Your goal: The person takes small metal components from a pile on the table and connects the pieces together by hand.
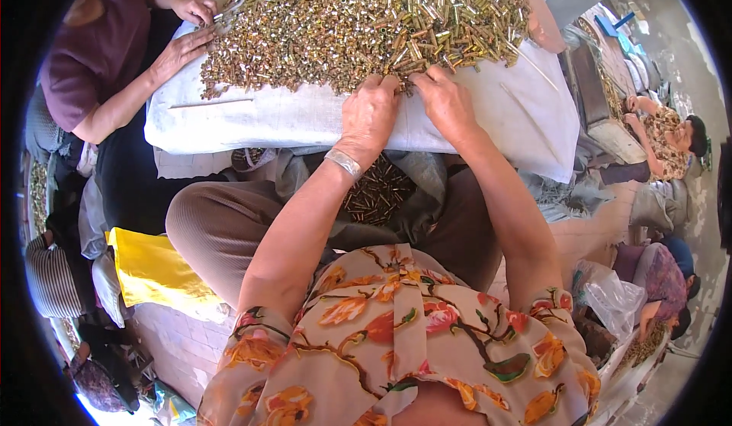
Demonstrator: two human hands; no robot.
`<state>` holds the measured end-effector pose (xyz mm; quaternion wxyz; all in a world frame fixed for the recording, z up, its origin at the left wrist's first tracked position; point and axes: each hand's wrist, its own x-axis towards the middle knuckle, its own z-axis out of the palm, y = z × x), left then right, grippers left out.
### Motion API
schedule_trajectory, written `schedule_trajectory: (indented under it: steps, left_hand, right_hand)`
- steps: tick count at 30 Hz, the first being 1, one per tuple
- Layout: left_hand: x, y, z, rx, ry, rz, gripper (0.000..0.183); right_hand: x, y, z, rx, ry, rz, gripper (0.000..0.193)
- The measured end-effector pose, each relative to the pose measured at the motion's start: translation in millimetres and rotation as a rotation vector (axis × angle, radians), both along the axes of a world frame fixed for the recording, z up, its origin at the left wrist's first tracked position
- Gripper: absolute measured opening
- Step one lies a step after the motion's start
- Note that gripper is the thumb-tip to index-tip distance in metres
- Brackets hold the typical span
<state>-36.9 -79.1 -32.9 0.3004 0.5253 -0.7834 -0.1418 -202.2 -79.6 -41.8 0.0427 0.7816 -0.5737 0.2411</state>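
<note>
A broad heap of small brass-coloured metal tubes [366,25], shaped like cartridge cases, lies on a white cloth-covered table [282,117]. At the heap's near edge my left hand [371,109] is closed, its fingers curled down among the pieces. Just to its right, my right hand [446,104] is closed too, thumb and fingers drawn together at the same edge. Whatever either hand pinches is too small or hidden to make out. Between my knees, below the table edge, a grey sack [423,189] stands open with more brass pieces [379,193] inside.
Thin sticks [210,104] lie on the cloth at the left and right. A co-worker's hands [187,41] touch the heap's left side. Yellow cloth [156,270] is at lower left. Other people work at a wooden box [614,138] and a plastic bag [610,292] on the right.
</note>
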Motion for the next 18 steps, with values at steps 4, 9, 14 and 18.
schedule_trajectory:
  steps: [4, 9, 14, 18]
  left_hand:
    - [-1.7, 0.9, -10.6, -0.107, 0.005, 0.001, 0.008]
    - [11.6, 2.0, -20.4, -0.187, 0.036, -0.089, 0.017]
    - [36.9, 45.7, 19.0, 0.784, 0.955, -0.127, 0.018]
    - [54.2, 85.4, 26.4, 0.94, 1.323, -0.179, 0.018]
  right_hand:
    - [1.1, 11.3, 1.0, -0.085, -0.209, 0.045, 0.02]
    - [9.0, 59.4, 23.0, 0.307, -0.875, -0.037, 0.024]
    - [18.0, 107.1, 52.2, 0.763, -1.393, -0.084, 0.023]
    - [38.3, 134.2, 62.6, 0.627, -1.164, -0.056, 0.023]
